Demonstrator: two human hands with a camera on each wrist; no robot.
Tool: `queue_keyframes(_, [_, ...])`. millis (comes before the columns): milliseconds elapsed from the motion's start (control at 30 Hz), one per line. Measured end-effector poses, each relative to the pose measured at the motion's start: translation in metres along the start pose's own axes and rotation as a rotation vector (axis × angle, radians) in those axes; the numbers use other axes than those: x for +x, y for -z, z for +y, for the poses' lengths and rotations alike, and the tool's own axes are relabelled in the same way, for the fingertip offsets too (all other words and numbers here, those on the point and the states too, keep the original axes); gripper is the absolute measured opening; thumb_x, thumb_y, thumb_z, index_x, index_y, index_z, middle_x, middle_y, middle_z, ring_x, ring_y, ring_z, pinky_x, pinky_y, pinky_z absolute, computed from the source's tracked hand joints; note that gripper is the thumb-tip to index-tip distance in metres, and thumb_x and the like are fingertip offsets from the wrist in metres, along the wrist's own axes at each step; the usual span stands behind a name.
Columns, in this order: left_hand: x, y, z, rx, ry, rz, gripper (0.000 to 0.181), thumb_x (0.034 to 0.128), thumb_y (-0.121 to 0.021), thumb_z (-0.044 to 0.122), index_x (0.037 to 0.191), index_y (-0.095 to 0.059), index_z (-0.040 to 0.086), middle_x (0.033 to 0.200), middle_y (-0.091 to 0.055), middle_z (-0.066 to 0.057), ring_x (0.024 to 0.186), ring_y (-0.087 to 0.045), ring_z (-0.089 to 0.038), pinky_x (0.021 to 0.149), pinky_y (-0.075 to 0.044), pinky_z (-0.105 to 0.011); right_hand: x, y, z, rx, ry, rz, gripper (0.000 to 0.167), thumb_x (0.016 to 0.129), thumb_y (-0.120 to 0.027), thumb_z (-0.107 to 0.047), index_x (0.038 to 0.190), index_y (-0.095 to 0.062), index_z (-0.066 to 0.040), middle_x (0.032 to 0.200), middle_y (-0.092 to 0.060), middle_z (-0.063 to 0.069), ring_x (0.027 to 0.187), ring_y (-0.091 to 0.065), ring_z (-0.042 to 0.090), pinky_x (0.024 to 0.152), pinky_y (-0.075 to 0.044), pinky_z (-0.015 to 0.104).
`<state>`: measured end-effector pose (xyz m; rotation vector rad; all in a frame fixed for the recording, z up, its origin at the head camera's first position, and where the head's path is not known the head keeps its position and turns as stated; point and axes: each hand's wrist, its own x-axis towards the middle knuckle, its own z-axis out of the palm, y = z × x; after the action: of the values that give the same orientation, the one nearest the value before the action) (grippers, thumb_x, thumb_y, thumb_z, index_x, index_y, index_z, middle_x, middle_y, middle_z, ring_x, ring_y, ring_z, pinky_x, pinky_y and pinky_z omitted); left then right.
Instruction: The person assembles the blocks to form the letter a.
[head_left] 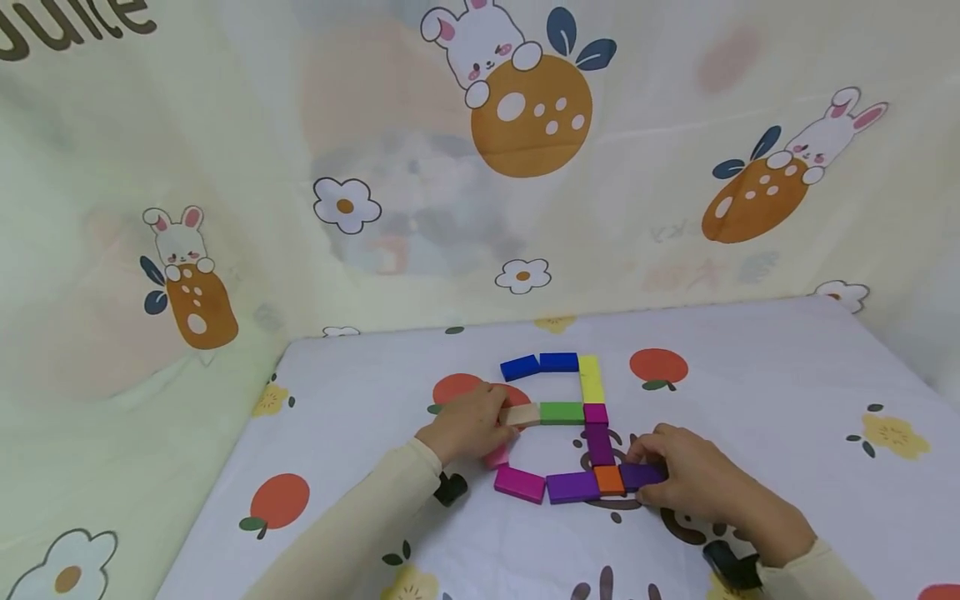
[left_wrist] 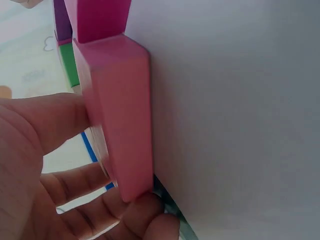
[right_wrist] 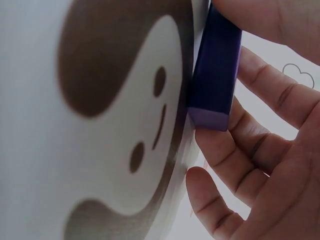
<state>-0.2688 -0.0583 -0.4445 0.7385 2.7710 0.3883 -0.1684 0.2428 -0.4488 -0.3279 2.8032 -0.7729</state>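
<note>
My left hand [head_left: 468, 423] grips a light pink block [left_wrist: 126, 125] at the left of an arrangement of coloured blocks. In the left wrist view the thumb lies along one side of it and fingertips reach its far end; a magenta block [left_wrist: 102, 20] touches its other end. At the right, my right hand [head_left: 708, 482] pinches a dark purple block [head_left: 642, 476] between thumb and fingers. That block lies against an orange block [head_left: 609, 481], and its near end shows in the right wrist view. Part of the pink block is hidden by the left hand in the head view.
From the orange block, a violet block [head_left: 573, 487] runs left and a purple block [head_left: 599, 445] runs back. Farther back lie a green block [head_left: 562, 413], a pale wooden block [head_left: 521, 415], a yellow block [head_left: 591, 379] and two blue blocks [head_left: 558, 362]. A printed cloth [head_left: 360, 400] lies underneath.
</note>
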Motion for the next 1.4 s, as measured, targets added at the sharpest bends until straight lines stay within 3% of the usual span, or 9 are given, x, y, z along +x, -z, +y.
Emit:
queue_keyframes(233, [0.0013, 0.0011, 0.0024, -0.027, 0.046, -0.014, 0.039, 0.0952, -0.076, 0.038, 0.123, -0.061, 0.016, 0.099, -0.054, 0.002, 0.093, -0.055, -0.014, 0.074, -0.050, -0.027, 0.0007, 0.0011, -0.0005, 0.002, 0.020, 0.004, 0.034, 0.074, -0.093, -0.019, 0.101, -0.073, -0.016, 0.090, -0.057, -0.002, 0.086, -0.054, 0.017, 0.074, -0.051, 0.035])
queue_keyframes(600, [0.0013, -0.0023, 0.0017, 0.045, -0.011, 0.007, 0.020, 0.1000, -0.070, 0.035, 0.103, -0.059, 0.018, 0.096, -0.053, 0.001, 0.088, -0.054, -0.015, 0.074, -0.048, -0.027, -0.0018, -0.0011, -0.0012, 0.009, -0.003, 0.000, 0.034, 0.074, -0.093, -0.018, 0.101, -0.074, -0.016, 0.091, -0.058, -0.002, 0.087, -0.054, 0.018, 0.075, -0.052, 0.036])
queue_keyframes(1400, [-0.0016, -0.0026, 0.0024, 0.068, -0.047, 0.038, 0.020, 0.1021, -0.068, 0.033, 0.102, -0.057, 0.016, 0.094, -0.051, 0.000, 0.083, -0.053, -0.015, 0.069, -0.045, -0.025, -0.0014, -0.0039, 0.0037, -0.008, 0.031, 0.029, 0.031, 0.075, -0.093, -0.020, 0.099, -0.073, -0.017, 0.089, -0.057, -0.003, 0.084, -0.053, 0.015, 0.071, -0.051, 0.031])
